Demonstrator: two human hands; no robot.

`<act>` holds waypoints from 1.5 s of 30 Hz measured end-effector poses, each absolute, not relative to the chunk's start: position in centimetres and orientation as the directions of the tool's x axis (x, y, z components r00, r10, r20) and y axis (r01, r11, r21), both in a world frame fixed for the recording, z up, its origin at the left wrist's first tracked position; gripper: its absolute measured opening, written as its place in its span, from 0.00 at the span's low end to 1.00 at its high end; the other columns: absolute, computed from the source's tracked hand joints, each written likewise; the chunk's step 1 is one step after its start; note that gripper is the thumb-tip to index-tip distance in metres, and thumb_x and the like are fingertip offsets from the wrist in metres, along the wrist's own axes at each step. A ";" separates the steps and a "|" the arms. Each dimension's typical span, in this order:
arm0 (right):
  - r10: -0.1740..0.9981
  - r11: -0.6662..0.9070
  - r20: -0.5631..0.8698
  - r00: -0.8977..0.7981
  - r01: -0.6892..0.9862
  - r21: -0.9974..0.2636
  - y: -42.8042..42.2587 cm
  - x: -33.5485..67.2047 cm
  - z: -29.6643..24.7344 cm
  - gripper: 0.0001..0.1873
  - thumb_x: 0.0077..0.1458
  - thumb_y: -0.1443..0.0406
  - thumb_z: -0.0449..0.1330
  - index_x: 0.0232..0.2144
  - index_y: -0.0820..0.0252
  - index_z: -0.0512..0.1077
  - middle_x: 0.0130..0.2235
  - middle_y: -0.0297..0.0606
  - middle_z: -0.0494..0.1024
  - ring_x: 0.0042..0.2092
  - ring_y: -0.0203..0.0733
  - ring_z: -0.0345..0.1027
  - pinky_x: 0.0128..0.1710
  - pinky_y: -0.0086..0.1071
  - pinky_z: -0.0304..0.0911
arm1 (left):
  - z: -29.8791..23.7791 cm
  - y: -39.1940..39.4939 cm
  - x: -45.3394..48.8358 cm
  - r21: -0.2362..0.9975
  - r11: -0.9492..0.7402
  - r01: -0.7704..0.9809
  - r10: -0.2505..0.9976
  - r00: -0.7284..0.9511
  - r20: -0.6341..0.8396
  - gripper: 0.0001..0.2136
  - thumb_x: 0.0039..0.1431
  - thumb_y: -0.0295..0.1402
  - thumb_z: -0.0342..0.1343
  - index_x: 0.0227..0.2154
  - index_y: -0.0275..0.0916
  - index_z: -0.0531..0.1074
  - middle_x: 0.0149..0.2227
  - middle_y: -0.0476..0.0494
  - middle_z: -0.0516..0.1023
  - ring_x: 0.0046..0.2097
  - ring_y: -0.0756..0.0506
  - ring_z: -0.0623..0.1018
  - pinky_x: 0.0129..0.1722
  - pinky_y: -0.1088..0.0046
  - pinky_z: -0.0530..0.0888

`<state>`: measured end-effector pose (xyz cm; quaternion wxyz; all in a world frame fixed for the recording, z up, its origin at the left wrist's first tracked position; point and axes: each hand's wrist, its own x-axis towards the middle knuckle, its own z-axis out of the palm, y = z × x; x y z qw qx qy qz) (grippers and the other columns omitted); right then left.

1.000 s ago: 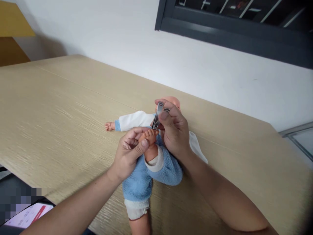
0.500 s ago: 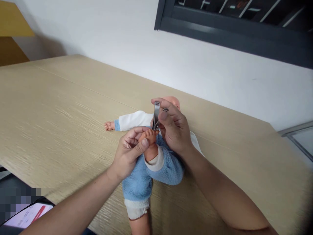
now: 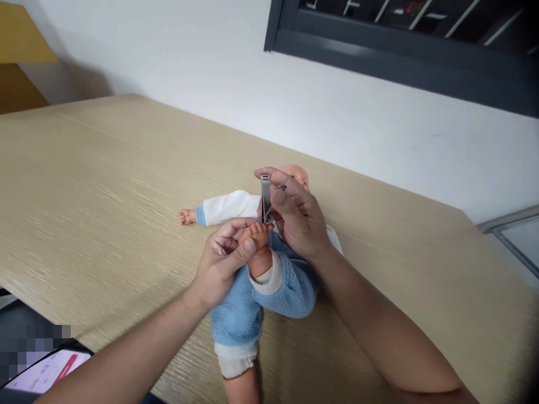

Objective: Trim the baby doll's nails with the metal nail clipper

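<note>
Well to the left of the baby doll (image 3: 256,280), a yellow panel (image 3: 17,39) sits up against the white wall (image 3: 138,50), and down low, past the edge of the wood-grain table (image 3: 105,185), a phone (image 3: 46,371) glows, partly blurred out. Moving right, the doll lies on its back on the table, head away from the person, and here's its arm stretched out to the left in a white sleeve (image 3: 229,207) with a blue cuff, little hand bare. Now the action! Just left of the doll's middle, the left hand (image 3: 221,264) is clamped firmly around the doll's raised foot (image 3: 256,235), fingers curled behind it, thumb pressed across the front, lifting that leg clear of the blue fleece suit (image 3: 248,303). Right at those toes is the tip of a steel nail clipper (image 3: 265,197), standing nearly upright. The right hand (image 3: 298,219) pinches it between thumb and fingers, hovering just over the doll's head (image 3: 297,175). The two hands are close, but apart. Further right of the doll, white fabric (image 3: 334,240) pokes out, and high above, a dark window frame (image 3: 379,50) runs along the wall.
</note>
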<state>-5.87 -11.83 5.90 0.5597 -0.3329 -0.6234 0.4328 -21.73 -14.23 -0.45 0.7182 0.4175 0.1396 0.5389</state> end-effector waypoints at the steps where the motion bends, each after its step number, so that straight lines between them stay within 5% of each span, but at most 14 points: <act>1: 0.899 0.404 0.410 -0.154 -0.069 -0.912 -11.9 -5.9 6.0 0.22 0.68 0.49 0.63 0.57 0.53 0.75 0.31 0.32 0.70 0.28 0.34 0.61 0.28 0.32 0.57 | -0.5 -14.2 -21.7 0.752 0.070 -0.656 0.889 0.383 0.252 0.11 0.64 0.37 0.69 0.48 0.44 0.83 0.46 0.45 0.87 0.45 0.49 0.84 0.50 0.77 0.78; 27: 0.928 0.342 0.343 -0.146 -0.034 -0.939 -12.0 -5.8 6.1 0.27 0.66 0.45 0.62 0.58 0.53 0.72 0.34 0.33 0.69 0.30 0.35 0.62 0.26 0.29 0.57 | -0.4 -14.3 -21.7 0.765 0.094 -0.637 0.877 0.416 0.239 0.10 0.65 0.38 0.69 0.47 0.44 0.83 0.46 0.46 0.86 0.45 0.50 0.83 0.49 0.77 0.77; 32: 0.914 0.362 0.369 -0.167 -0.070 -0.929 -12.1 -5.7 6.0 0.20 0.68 0.50 0.62 0.57 0.50 0.74 0.32 0.31 0.66 0.31 0.35 0.64 0.28 0.30 0.56 | -0.5 -14.3 -21.7 0.767 0.099 -0.634 0.887 0.406 0.221 0.12 0.64 0.38 0.70 0.47 0.43 0.82 0.46 0.44 0.86 0.45 0.48 0.83 0.49 0.75 0.77; 45: 0.932 0.337 0.338 -0.128 -0.031 -0.941 -12.3 -6.0 6.0 0.22 0.65 0.48 0.64 0.56 0.50 0.75 0.32 0.32 0.72 0.28 0.35 0.61 0.26 0.30 0.56 | -0.2 -14.2 -21.7 0.783 0.092 -0.615 0.900 0.388 0.200 0.13 0.62 0.41 0.71 0.46 0.41 0.82 0.43 0.42 0.86 0.44 0.45 0.84 0.48 0.71 0.78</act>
